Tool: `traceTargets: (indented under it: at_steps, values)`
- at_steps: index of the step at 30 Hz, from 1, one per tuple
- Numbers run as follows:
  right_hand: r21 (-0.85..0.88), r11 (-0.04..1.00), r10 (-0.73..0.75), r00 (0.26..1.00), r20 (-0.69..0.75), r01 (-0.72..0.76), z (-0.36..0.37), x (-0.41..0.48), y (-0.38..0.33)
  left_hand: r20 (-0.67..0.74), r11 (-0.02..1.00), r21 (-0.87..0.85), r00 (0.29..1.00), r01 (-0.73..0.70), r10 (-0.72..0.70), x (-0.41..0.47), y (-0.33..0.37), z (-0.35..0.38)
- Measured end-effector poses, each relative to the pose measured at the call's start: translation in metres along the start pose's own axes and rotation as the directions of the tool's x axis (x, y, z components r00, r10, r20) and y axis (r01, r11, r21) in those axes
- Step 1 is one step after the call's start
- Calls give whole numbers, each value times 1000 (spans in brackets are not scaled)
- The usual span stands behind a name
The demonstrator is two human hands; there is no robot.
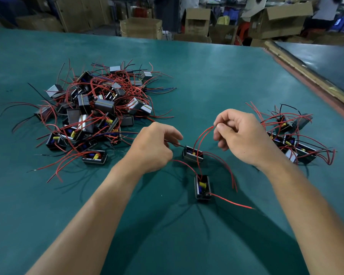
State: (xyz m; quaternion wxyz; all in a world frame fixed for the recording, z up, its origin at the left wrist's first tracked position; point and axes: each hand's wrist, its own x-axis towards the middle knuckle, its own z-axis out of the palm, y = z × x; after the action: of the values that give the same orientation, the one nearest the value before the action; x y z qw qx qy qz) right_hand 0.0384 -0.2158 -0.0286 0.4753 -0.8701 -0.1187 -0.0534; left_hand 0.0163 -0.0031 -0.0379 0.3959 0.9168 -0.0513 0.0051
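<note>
Both hands are pinching: the left hand [153,147] grips the black lead [175,144], and the right hand [240,135] nips the looping red leads [202,135] near their tips. Between them the small module [193,157] sits on the bench [207,76]. Draw the leads outward gently and evenly, so the module does not tip or strain its joints. A second module [202,187] lies just nearer the person. The tangled heap [91,108] lies beyond the left hand.

Factory workshop: cardboard cartons [280,18] stacked behind green worktable [207,76].
</note>
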Motion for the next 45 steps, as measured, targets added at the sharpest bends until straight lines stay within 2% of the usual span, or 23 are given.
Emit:
traceTargets:
  at_steps: [3, 7, 9, 12, 13, 15, 16, 19, 24, 27, 32, 36, 45]
  values:
    - [-29, 999, 38, 995, -87, -40, -4, 4, 5, -58, 998, 38, 998, 41, -39, 3, -7, -1]
    - [-86, 995, 25, 981, -192, -42, -7, 5, 7, -31, 980, -132, 988, 148, -153, 8, -7, -1]
    - [-81, 994, -93, 956, -279, 73, -6, 2, 1, 16, 963, -186, 980, 196, -197, 9, -7, -1]
    - [12, 955, -274, 896, -350, 297, -1, -7, -18, 60, 969, -109, 974, 223, -218, 7, -9, -1]
    - [105, 939, -285, 910, -301, 329, 1, -11, -23, 69, 972, -80, 974, 221, -216, 7, -9, -1]
    - [268, 924, -257, 962, -94, 273, 10, -19, -30, 116, 974, -84, 973, 210, -199, 6, -6, -1]
    - [262, 937, -244, 969, 20, 231, 15, -21, -31, 156, 974, -114, 972, 196, -178, 5, -3, -1]
    - [-17, 970, -234, 945, 227, 244, 24, -24, -24, 276, 961, -224, 956, 164, -99, 0, 5, -4]
    - [-174, 954, -204, 954, 219, 244, 24, -20, -14, 336, 916, -347, 938, 203, -80, -1, 9, -8]
    - [-155, 963, -179, 952, 248, 222, 24, -19, -14, 307, 884, -422, 949, 202, -70, 0, 10, -8]
    - [-88, 984, -113, 927, 358, 154, 18, -18, -17, 151, 835, -529, 985, 152, -84, 3, 8, -9]
    - [-91, 995, 2, 904, 428, 41, 10, -16, -16, 163, 737, -648, 980, 191, -110, 5, 6, -13]
    - [-16, 999, -37, 933, 359, 46, 10, -14, -18, 112, 783, -621, 993, 36, 43, 1, 6, -7]
